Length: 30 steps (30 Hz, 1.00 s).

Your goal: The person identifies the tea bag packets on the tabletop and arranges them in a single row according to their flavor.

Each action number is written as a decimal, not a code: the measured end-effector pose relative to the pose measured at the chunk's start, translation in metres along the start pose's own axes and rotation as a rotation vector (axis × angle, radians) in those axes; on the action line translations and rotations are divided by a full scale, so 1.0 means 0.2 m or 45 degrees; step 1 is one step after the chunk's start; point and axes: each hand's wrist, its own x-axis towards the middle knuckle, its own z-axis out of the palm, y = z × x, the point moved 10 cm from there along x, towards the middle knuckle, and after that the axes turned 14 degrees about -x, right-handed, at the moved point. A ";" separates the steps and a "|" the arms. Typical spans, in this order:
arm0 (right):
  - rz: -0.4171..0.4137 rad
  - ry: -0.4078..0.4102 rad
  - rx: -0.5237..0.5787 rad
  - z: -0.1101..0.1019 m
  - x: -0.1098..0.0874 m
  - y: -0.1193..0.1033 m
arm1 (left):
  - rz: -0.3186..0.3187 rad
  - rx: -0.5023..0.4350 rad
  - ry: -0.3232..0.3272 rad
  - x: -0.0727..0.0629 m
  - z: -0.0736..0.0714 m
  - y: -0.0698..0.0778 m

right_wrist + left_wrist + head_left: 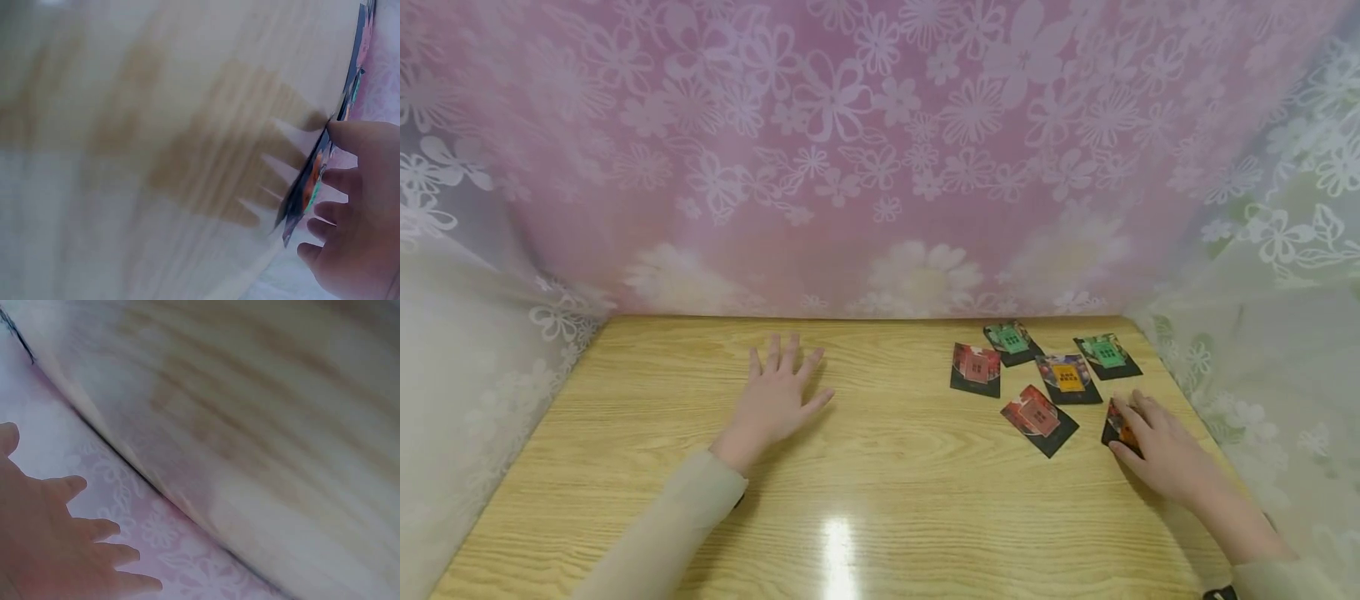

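My right hand [1165, 454] is over a small flat packet [1115, 427] with a dark base and an orange label, near the table's right edge. Its thumb touches the packet's near corner and the fingers extend across the far side, hiding much of it. In the right wrist view the fingers are spread over the packet [307, 187], seen edge-on. On the left half of the table my left hand [775, 404] holds nothing, palm down with fingers spread and straight. The same spread fingers show in the left wrist view, where the hand [37, 537] fills the lower left.
Left of and beyond the right hand lie red-label packets [976, 370] [1040, 421], green-label packets [1012, 342] [1107, 356] and a yellow-label packet [1068, 379]. A pink flowered curtain [880, 167] hangs behind the wooden table [880, 467]; pale sheer fabric [1292, 350] borders it on the right.
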 end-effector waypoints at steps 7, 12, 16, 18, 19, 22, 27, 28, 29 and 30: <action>0.030 -0.050 0.040 0.03 -0.01 0.00 | 0.061 -0.002 -0.070 0.07 0.07 0.12; 0.044 -0.070 0.078 0.05 -0.01 0.01 | 0.115 -0.008 -0.111 0.13 0.13 0.22; 0.044 -0.084 0.081 0.05 -0.01 0.00 | 0.181 0.034 -0.131 0.18 0.17 0.32; 0.041 -0.089 0.081 0.04 -0.01 -0.01 | 0.210 0.048 -0.146 0.21 0.20 0.37; 0.039 -0.090 0.081 0.04 -0.01 -0.01 | 0.223 0.058 -0.153 0.22 0.21 0.39; 0.035 -0.100 0.093 0.04 -0.02 -0.02 | 0.258 0.065 -0.172 0.27 0.25 0.46; 0.028 -0.090 0.128 0.04 -0.02 -0.02 | 0.331 0.113 -0.199 0.34 0.31 0.59; 0.026 -0.087 0.134 0.04 -0.02 -0.02 | 0.347 0.123 -0.202 0.35 0.32 0.62; 0.025 -0.082 0.140 0.04 -0.02 -0.01 | 0.360 0.133 -0.204 0.37 0.34 0.64; 0.023 -0.078 0.146 0.04 -0.02 -0.01 | 0.373 0.143 -0.207 0.38 0.35 0.67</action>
